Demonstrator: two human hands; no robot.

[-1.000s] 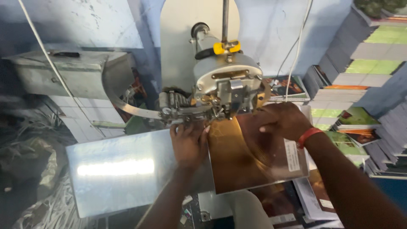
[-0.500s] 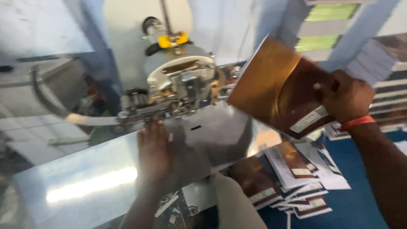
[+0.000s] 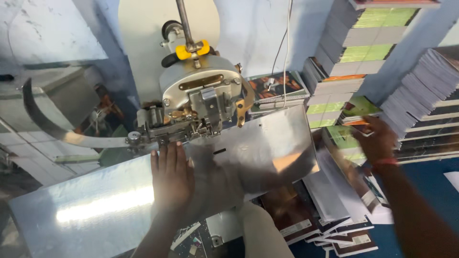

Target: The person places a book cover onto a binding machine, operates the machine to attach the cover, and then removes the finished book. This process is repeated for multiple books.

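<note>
My left hand point(image 3: 172, 177) lies flat, fingers together, on the shiny metal work plate point(image 3: 272, 143), just below the head of a round metal stitching machine point(image 3: 201, 95). It holds nothing. Far to the right, my right hand point(image 3: 377, 139), with a red band at the wrist, reaches over a low pile of green-covered booklets point(image 3: 359, 107). Its fingers are spread and blurred by motion, touching the top of that pile. A brown-covered booklet point(image 3: 351, 174) lies blurred just under that hand, free of it.
Tall stacks of booklets point(image 3: 425, 95) fill the right side and back right point(image 3: 356, 48). Loose brown booklets point(image 3: 334, 224) lie spread on the blue floor. A curved metal strip point(image 3: 48, 129) sticks out left of the machine. My knee point(image 3: 258, 231) is below the plate.
My right hand carried the brown booklet off the plate to the right, let it go, and now reaches the green pile. My left hand stayed flat on the plate.
</note>
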